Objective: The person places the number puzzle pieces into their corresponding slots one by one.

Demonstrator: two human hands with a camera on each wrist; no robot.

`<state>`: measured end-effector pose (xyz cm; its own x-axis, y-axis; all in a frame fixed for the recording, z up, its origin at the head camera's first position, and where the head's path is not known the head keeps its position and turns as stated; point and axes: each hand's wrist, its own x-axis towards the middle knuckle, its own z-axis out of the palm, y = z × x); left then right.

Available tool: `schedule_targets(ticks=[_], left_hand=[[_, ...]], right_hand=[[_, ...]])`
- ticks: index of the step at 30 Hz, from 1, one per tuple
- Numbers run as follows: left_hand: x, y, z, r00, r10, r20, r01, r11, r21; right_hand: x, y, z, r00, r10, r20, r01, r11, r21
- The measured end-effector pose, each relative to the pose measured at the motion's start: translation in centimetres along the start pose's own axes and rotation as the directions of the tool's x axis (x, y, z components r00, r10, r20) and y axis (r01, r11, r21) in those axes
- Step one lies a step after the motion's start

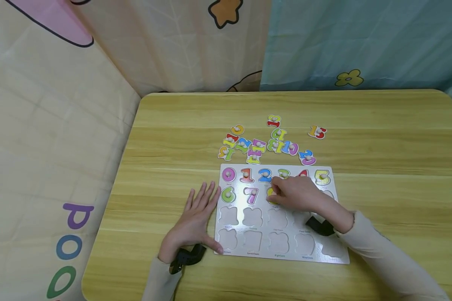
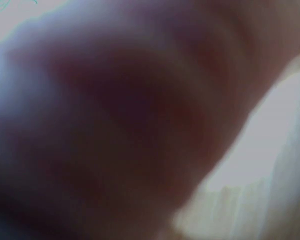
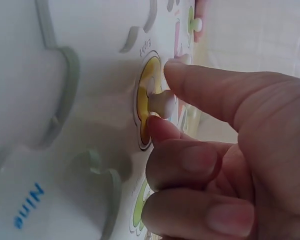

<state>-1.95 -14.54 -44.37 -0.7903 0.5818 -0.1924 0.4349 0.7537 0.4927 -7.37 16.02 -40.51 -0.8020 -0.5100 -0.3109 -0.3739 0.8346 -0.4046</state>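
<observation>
A white number puzzle board point(image 1: 265, 251) lies on the table. My right hand point(image 1: 299, 193) reaches over its upper rows. In the right wrist view its thumb and index finger close in on the knob of a yellow number 8 piece point(image 3: 145, 107), which lies in the recess marked Eight. The other fingers are curled. At the board's left edge my left hand point(image 1: 196, 221) spreads its fingers, with fingertips and thumb against the border. Pieces 0 point(image 1: 229, 174), 1, 2, 5 point(image 1: 322, 177), 6 point(image 1: 228, 195) and 7 point(image 1: 251, 195) sit in their recesses. The left wrist view is mostly blurred skin.
Several loose number pieces point(image 1: 254, 156) lie behind the board, some overlapping. A 15 piece point(image 1: 317, 132) and a 20 piece point(image 1: 307, 158) are toward the right. The board's lower rows show bare recesses. Printed curtains point(image 1: 165, 50) hang behind and left of the wooden table point(image 1: 391, 175).
</observation>
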Motion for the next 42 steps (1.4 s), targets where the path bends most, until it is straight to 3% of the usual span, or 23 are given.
schedule_targets(ticks=[6, 12, 15, 19, 24, 29, 32, 37, 42], left_hand=[[0.0, 0.0, -0.1, 1.000, -0.002, -0.002, 0.002, 1.000, 0.000], [-0.2, -0.1, -0.1, 1.000, 0.000, -0.018, 0.000, 1.000, 0.000], [-0.2, -0.2, 0.0, 1.000, -0.004, -0.014, 0.004, 1.000, -0.008], [-0.1, -0.2, 0.2, 1.000, -0.008, -0.007, 0.008, 1.000, -0.005], [0.0, -0.1, 0.2, 1.000, 0.017, -0.022, -0.017, 1.000, 0.016], [0.2, 0.0, 0.2, 0.999, 0.029, -0.013, -0.029, 0.999, 0.036], [0.2, 0.1, 0.1, 1.000, 0.024, -0.006, -0.024, 0.999, 0.037], [0.1, 0.2, 0.0, 1.000, 0.007, 0.003, -0.007, 1.000, 0.021], [0.0, 0.1, 0.0, 1.000, -0.001, -0.006, 0.001, 1.000, 0.006]], right_hand=[[1.5, 0.5, -1.3, 0.997, -0.029, -0.065, 0.034, 0.997, 0.064], [6.9, 0.6, -3.1, 0.988, -0.034, -0.150, 0.057, 0.987, 0.153], [10.1, 0.2, -3.9, 0.982, 0.027, -0.187, 0.006, 0.985, 0.172], [13.7, -0.6, -5.1, 0.964, 0.152, -0.219, -0.120, 0.981, 0.152], [16.5, -1.3, -5.5, 0.938, 0.272, -0.213, -0.259, 0.962, 0.089], [17.8, -1.4, -5.3, 0.925, 0.348, -0.154, -0.346, 0.937, 0.044], [18.1, -1.4, -5.2, 0.927, 0.351, -0.130, -0.350, 0.936, 0.033], [17.5, -1.3, -5.0, 0.943, 0.298, -0.147, -0.294, 0.955, 0.047], [15.5, -0.7, -5.3, 0.954, 0.230, -0.190, -0.206, 0.969, 0.139]])
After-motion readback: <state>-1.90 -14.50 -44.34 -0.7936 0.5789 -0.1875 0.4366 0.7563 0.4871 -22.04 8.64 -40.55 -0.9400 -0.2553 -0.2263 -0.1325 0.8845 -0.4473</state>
